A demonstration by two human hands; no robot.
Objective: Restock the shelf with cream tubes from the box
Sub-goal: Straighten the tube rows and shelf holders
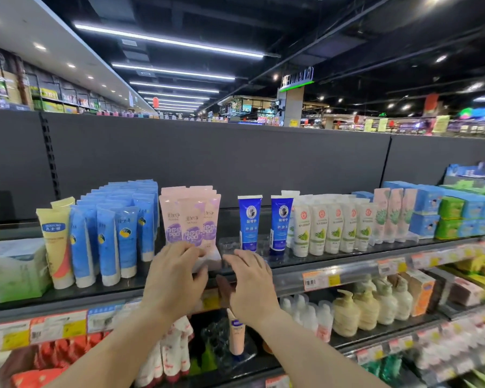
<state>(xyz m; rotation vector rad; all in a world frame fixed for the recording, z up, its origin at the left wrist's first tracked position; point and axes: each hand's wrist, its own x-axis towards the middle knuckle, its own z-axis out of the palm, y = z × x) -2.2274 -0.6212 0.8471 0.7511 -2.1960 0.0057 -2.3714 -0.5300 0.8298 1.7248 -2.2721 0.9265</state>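
Note:
Pink-and-purple cream tubes (189, 219) stand cap-down in a group on the top shelf (291, 268). My left hand (177, 275) rests against the caps of the front pink tubes, fingers curled around their lower ends. My right hand (251, 278) hovers just to the right at the shelf's front edge, fingers spread, holding nothing. Two dark blue tubes (249, 222) stand further right with a gap between them and the pink group. No box is in view.
Light blue tubes (118, 219) and a yellow tube (55, 242) stand left of the pink ones; white tubes (331, 228) and blue-green boxes (459, 214) to the right. Lower shelves hold pump bottles (375, 306) and more tubes. A dark back panel (235, 163) rises behind.

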